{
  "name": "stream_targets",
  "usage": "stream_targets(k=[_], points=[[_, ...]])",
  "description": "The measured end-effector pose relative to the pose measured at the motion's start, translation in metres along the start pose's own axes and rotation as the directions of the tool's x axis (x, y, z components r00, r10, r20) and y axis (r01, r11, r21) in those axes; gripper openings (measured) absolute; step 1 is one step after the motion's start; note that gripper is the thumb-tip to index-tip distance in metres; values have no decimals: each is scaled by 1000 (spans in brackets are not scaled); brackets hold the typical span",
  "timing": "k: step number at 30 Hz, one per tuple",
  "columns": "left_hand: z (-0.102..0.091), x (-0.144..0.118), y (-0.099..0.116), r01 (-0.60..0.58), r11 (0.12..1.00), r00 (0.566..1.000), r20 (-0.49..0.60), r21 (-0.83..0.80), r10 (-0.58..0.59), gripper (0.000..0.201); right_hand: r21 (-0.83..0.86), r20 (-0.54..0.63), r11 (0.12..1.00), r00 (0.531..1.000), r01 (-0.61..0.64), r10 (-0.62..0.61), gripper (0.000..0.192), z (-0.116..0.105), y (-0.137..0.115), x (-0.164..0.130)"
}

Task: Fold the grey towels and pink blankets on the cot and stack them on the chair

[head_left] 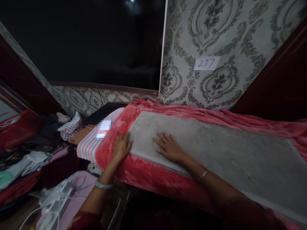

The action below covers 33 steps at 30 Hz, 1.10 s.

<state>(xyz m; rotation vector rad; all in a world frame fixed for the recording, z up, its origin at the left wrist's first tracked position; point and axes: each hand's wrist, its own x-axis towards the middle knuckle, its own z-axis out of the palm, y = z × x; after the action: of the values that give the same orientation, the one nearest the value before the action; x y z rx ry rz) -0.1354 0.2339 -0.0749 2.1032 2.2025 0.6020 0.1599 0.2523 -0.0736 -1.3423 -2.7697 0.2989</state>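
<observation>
A long grey cloth (216,150) lies flat on a pink-red fleece blanket (192,115) that covers a raised surface. My left hand (122,147) rests palm down at the grey cloth's left corner, partly on the blanket, fingers together. Flat on the grey cloth a little to the right lies my right hand (169,147), fingers spread. Neither hand grips anything. Both wrists wear bangles.
A striped cloth (90,143) sticks out under the blanket's left end. Piled clothes (31,153) and a red bag (19,127) fill the left side. White cables and an appliance (55,204) lie below. A dark screen (96,41) and patterned wallpaper with a "277" label (206,63) stand behind.
</observation>
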Motion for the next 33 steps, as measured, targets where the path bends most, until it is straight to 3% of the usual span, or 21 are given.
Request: stream_targets(k=[2,4,6,7,9,11,14,16,18,20,23,26,28,30,33], points=[[1,5,-8,37,989,999,-22,-140,-41,54,79,43,982,983,174,-178,66,7,-24,-17],[-1,11,-16,97,955,995,1,-281,-101,54,192,76,927,936,323,-343,68,8,-39,-30],[-4,15,-20,159,915,987,45,-372,-154,56,277,54,873,901,401,-431,69,2,-38,-27],[-6,17,-21,182,898,983,61,-400,-172,57,292,24,868,905,401,-426,69,-3,-32,-18],[-8,17,-21,196,873,980,66,-447,-186,57,271,-56,908,947,318,-315,68,-15,-11,10],[-8,16,-19,197,847,979,45,-495,-201,53,230,-121,963,986,138,-113,66,-26,13,47],[-4,12,-19,225,774,968,45,-592,-246,55,210,-110,964,975,-165,191,64,-33,32,90],[0,11,-21,250,700,960,78,-669,-268,62,173,-76,956,965,-235,251,62,-28,22,101],[3,11,-24,257,640,956,95,-724,-277,68,136,-58,983,989,-126,135,63,-15,-5,97],[6,11,-27,248,621,957,89,-743,-276,70,155,-43,981,993,115,-110,66,1,-41,81],[6,11,-28,219,636,965,66,-740,-255,70,301,-44,860,907,411,-418,70,18,-82,48],[5,11,-29,230,659,963,70,-716,-260,71,486,-92,730,859,481,-504,68,17,-82,24],[4,13,-31,246,673,961,84,-698,-264,71,586,-163,692,898,421,-409,67,12,-60,15],[2,18,-34,260,692,959,98,-673,-265,68,664,-256,679,948,314,-189,66,8,-28,6],[-3,31,-36,267,724,960,113,-636,-255,61,802,-306,575,937,160,166,63,10,16,-16]])
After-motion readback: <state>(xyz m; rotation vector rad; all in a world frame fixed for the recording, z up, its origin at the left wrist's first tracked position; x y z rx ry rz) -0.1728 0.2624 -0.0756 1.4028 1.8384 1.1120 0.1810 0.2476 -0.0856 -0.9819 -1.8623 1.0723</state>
